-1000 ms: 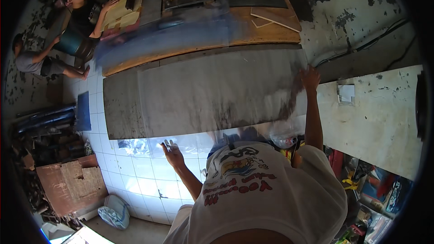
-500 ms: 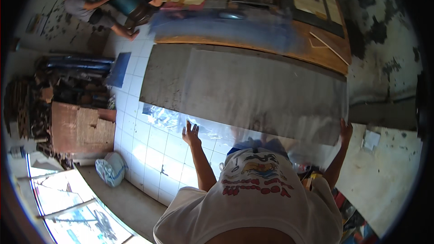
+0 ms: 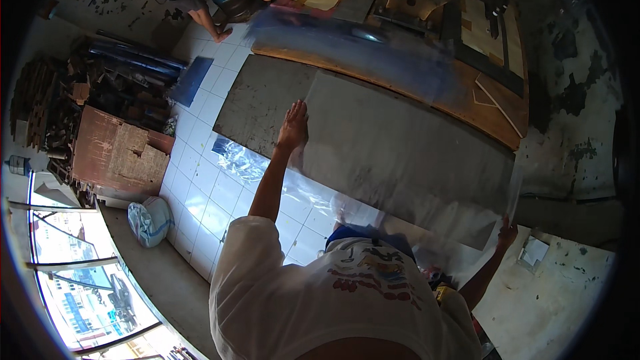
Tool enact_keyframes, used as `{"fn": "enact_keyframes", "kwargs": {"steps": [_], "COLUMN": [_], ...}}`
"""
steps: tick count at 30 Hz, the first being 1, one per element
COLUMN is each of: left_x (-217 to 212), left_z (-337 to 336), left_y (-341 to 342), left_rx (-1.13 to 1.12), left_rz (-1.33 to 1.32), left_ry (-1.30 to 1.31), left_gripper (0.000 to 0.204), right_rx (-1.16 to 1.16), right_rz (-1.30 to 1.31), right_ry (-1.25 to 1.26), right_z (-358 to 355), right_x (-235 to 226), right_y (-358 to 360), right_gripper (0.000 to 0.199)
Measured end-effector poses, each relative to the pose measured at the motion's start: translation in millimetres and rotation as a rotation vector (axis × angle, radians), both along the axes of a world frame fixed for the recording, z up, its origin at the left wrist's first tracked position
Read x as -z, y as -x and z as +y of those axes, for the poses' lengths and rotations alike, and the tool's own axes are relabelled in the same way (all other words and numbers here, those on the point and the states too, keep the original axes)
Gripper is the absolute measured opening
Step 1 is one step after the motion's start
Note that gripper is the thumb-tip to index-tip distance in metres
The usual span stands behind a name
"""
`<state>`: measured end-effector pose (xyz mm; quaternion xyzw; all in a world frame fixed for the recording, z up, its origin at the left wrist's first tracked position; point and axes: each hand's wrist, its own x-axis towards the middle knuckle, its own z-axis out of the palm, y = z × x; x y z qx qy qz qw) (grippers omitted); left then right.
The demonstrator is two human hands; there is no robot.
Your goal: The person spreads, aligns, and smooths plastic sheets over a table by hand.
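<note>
A large clear plastic sheet (image 3: 400,150) lies across a long dark grey tabletop (image 3: 257,97), its near side hanging past the front edge. My left hand (image 3: 293,127) rests with fingers stretched out at the sheet's left edge, on the tabletop. Off the table's near right corner, my right hand (image 3: 507,233) is closed on the sheet's corner. The exact grip of those fingers is small and partly hidden.
Beyond the tabletop stands a wooden bench with a machine (image 3: 407,3) and blue film (image 3: 353,40). Two people work at the far left. Scrap boards (image 3: 120,150) and a white sack (image 3: 150,221) line the left side. A pale board (image 3: 567,287) is at right.
My left hand has reached forward from the near side onto the sheet's left edge. My right hand remains at the sheet's right corner. The whole view has turned somewhat.
</note>
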<state>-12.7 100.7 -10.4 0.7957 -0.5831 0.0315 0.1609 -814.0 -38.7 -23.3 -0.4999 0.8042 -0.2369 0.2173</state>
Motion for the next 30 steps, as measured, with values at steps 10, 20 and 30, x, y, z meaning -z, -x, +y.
{"fn": "enact_keyframes", "kwargs": {"steps": [10, 20, 30], "left_x": [-37.4, -20.3, -33.3], "left_z": [-58.5, -90.2, -78.2], "left_y": [56.4, 22.5, 36.0], "left_rx": [0.253, 0.18, 0.001], "left_rz": [-0.14, -0.099, 0.04], "left_ry": [-0.162, -0.069, -0.024], "left_gripper": [0.052, 0.048, 0.023], "right_rx": [-0.062, -0.056, 0.037], "right_rz": [0.134, 0.213, -0.397], "right_ry": [0.117, 0.122, -0.091], "right_z": [-8.8, -7.5, 59.5], "right_x": [16.5, 10.6, -55.3], "right_y": [69.1, 67.5, 43.6], "right_gripper": [0.042, 0.051, 0.039]}}
